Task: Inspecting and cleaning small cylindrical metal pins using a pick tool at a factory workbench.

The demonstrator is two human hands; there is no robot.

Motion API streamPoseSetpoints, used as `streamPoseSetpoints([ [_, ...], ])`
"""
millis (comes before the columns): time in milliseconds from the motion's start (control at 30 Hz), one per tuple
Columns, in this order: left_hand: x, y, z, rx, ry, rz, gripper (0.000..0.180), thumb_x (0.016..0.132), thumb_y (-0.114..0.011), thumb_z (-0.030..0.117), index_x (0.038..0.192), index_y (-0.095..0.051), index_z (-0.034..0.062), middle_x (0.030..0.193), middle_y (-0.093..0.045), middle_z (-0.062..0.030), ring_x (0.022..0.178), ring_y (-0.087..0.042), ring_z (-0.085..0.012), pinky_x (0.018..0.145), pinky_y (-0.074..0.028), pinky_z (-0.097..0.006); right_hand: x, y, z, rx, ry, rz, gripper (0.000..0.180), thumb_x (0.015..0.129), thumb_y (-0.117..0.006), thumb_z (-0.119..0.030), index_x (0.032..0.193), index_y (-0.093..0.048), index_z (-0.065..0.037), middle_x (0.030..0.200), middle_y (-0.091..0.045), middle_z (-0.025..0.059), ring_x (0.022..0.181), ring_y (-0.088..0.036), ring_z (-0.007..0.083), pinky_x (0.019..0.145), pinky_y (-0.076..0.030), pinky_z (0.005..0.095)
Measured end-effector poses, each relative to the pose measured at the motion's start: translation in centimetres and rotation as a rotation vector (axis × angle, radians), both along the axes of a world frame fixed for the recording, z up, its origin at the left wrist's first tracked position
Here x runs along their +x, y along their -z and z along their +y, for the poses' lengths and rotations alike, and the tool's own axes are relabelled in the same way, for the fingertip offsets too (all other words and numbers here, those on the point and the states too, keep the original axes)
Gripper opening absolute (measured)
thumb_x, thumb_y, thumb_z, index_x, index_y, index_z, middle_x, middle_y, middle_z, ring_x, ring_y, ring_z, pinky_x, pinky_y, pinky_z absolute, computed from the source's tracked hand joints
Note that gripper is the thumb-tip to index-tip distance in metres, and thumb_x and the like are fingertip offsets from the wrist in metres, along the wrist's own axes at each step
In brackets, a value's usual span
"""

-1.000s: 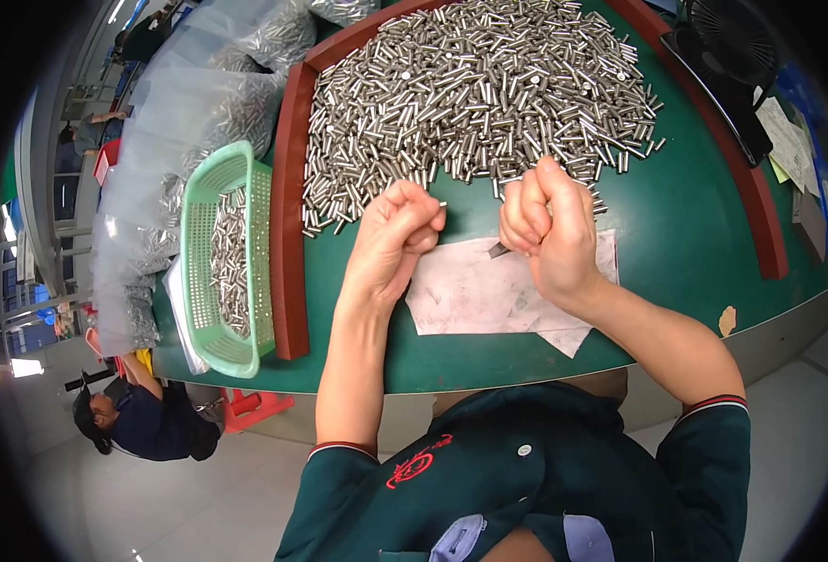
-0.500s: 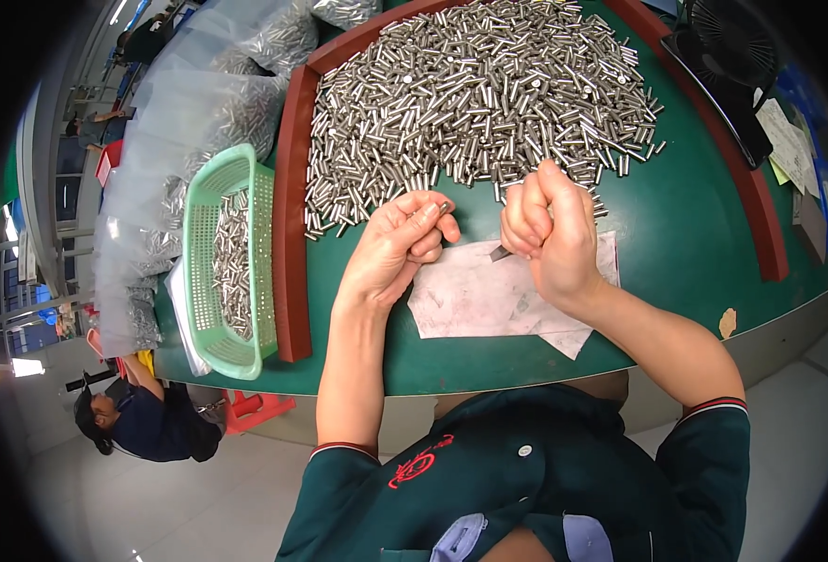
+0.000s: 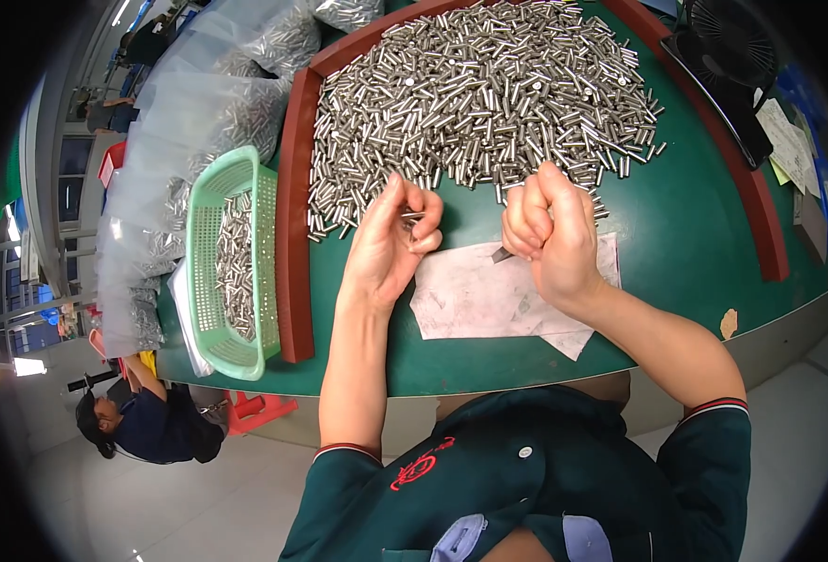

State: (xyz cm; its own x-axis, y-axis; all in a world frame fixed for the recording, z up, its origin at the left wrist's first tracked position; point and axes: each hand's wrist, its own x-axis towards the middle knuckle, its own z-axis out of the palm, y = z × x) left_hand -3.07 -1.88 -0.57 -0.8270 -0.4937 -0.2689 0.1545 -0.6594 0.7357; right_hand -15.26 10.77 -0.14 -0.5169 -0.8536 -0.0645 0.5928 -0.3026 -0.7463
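Observation:
My left hand (image 3: 390, 245) is half curled, with a small metal pin (image 3: 414, 216) held among its fingers. To its right, my right hand (image 3: 556, 234) is closed in a fist around a thin dark tool; only the tool's flat tip (image 3: 501, 254) sticks out below the fingers, and its kind cannot be told. Both hands hover over the near edge of a big heap of shiny metal pins (image 3: 489, 94). Under and between them lies a stained whitish cloth (image 3: 479, 298) on the green tabletop (image 3: 676, 234).
A pale green basket (image 3: 268, 253) partly filled with pins stands left of a dark red wooden rail (image 3: 294, 225). Another red rail (image 3: 760, 225) bounds the right. Clear bags of pins (image 3: 245, 112) line the left. A black fan (image 3: 728, 42) stands far right. Someone sits at lower left (image 3: 161, 421).
My left hand has turned and its thumb has lifted, so the pin now lies deeper among the curled fingers. My right hand stays in place.

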Motion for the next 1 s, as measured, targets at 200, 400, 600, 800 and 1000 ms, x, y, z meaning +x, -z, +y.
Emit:
streamPoseSetpoints([
  [200,-1.6,0.8,-0.7,-1.223,-0.268,-0.473,0.013,0.084,-0.053,0.013,0.093,-0.055,0.0047,0.05,-0.043,-0.0008,0.043,-0.038,-0.0116,0.042,-0.03,-0.025,0.2,0.0,-0.2,-0.039,0.019,-0.065,0.042,0.091,-0.031,-0.023,0.051,-0.026,-0.009,0.045,-0.029,0.0001,0.039,-0.02,0.006,0.037,-0.019,0.0215],
  [400,-2.4,1.3,-0.7,-1.811,-0.249,-0.689,0.017,0.077,-0.057,0.009,0.092,-0.051,0.006,0.057,-0.054,-0.0136,0.053,-0.054,-0.0319,0.048,-0.04,-0.04,0.3,0.0,-0.2,-0.046,0.021,-0.076,0.042,0.09,-0.032,-0.023,0.051,-0.026,-0.009,0.045,-0.029,0.0002,0.039,-0.02,0.0061,0.037,-0.019,0.0213],
  [600,-0.9,1.2,0.7,-1.368,-0.155,-0.559,0.008,0.081,-0.055,0.009,0.083,-0.05,0.0033,0.059,-0.053,-0.0064,0.047,-0.049,-0.0179,0.045,-0.037,-0.028,0.1,0.0,-0.1,-0.042,0.023,-0.062,0.042,0.09,-0.032,-0.022,0.05,-0.027,-0.009,0.046,-0.03,0.0006,0.039,-0.022,0.0063,0.037,-0.021,0.0212],
  [800,0.2,-0.3,0.6,-0.17,0.114,-0.14,0.009,0.085,-0.052,0.012,0.087,-0.051,0.0038,0.063,-0.046,0.0,0.05,-0.029,-0.0032,0.044,-0.022,-0.017,0.0,-0.2,0.0,0.01,0.0,-0.007,0.045,0.092,-0.026,-0.027,0.051,-0.025,-0.01,0.045,-0.026,0.0005,0.039,-0.019,0.0083,0.038,-0.02,0.0234],
  [1000,0.4,0.1,0.4,0.039,0.26,-0.054,0.015,0.086,-0.05,0.017,0.087,-0.051,0.0026,0.058,-0.037,0.0042,0.049,-0.027,-0.0028,0.044,-0.021,-0.017,0.0,-0.2,-0.1,0.019,0.003,-0.006,0.045,0.092,-0.026,-0.028,0.051,-0.025,-0.011,0.045,-0.026,0.0005,0.039,-0.019,0.0081,0.038,-0.019,0.0235],
])
